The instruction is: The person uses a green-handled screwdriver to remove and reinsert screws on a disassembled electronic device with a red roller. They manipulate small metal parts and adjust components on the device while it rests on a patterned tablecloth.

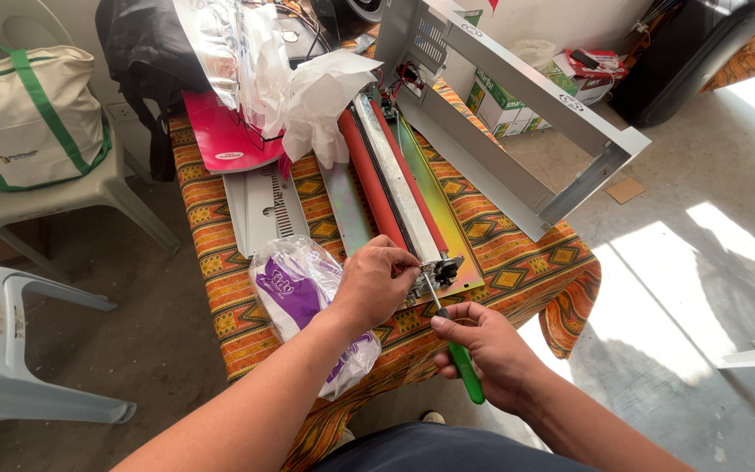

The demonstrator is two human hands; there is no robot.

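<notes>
Nearest, the right hand (491, 350) gripped a green-handled screwdriver (453, 336), tip at the roller assembly's (399, 188) near end by the surface's front edge, the left hand (377, 280) clamping that end, rollers running away.

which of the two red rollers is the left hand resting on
The left hand rests on the end of the thicker red rubber roller, left of the grey metal bar; the thinner red roller lies on the bar's right, untouched.
</notes>
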